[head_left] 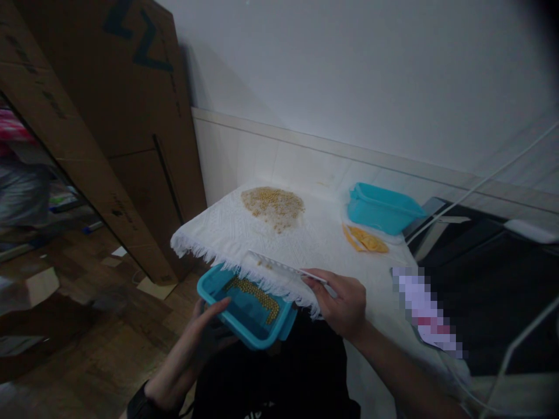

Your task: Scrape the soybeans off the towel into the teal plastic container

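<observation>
Left hand cups the tub from below and the near side, fingers curled on its rim, so it is gripping, not open. The tub is teal, tilted, and held just under the fringed edge of the cloth, off the table. Right hand is closed around one end of a flat white strip, thumb on top. The strip lies along the cloth edge, directly above the tub. Beans sit in a loose row on the tub floor, with a few more on the strip; the total is too many and too small to count. Counts: 2 teal tubs, with the second tub at the far right of the cloth, well apart from the hands. 1 pile of the same beans far-centre on the cloth, 1 strip, 1 cloth. Yellow packets lie just in front of the second tub, looks like 2, can't confirm. 2 white cables run across the right side. Writing: the cardboard leaning at left has large dark angular marks near the top, cropped and not legible. Small print along its edge is too blurred to read. No brand is visible on either tub.
</observation>
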{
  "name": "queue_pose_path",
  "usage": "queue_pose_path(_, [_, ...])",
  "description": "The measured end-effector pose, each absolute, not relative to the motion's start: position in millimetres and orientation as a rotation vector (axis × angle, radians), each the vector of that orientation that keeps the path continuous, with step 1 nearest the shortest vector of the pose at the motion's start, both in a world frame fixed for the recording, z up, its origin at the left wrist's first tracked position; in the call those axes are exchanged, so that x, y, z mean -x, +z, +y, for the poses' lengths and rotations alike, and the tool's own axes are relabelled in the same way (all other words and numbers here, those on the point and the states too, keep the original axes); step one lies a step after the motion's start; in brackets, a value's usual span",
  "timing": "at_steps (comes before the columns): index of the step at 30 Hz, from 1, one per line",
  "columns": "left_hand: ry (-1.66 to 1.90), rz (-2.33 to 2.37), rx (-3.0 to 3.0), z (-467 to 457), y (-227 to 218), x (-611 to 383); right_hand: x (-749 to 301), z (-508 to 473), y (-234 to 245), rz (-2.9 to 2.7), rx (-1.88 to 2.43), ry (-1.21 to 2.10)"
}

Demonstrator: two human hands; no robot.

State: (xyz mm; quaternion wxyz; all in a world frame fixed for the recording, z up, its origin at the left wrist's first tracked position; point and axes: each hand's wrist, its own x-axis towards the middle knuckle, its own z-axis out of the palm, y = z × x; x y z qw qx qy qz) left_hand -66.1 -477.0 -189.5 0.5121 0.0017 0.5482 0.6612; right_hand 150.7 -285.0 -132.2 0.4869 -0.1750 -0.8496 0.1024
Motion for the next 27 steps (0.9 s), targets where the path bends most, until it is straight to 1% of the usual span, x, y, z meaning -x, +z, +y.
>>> queue_pose_path(6, [1.595,1.313,0.016,-476.1,-188.4,67.3,-154.9,-300.6,-127.6,-2.122,0.407,0.26])
queue_pose_path(9, [1.586,1.323,0.023,-475.6,-188.9,67.9,-154.0,-301.3,-124.2,-2.078,0.486,0.304])
queue_pose_path(15, [1.558,1.348,0.024,-475.3,-189.6,69.9,-133.7,-236.0,-117.0,-1.75,0.682,0.48])
queue_pose_path(19, [1.541,1.367,0.017,-474.6,-193.7,73.0,-120.5,-189.6,-118.6,-1.733,0.772,0.563])
queue_pose_path(27, [1.539,1.34,0.05,-473.0,-196.0,78.7,-115.0,-179.6,-136.2,-1.79,0.808,0.589])
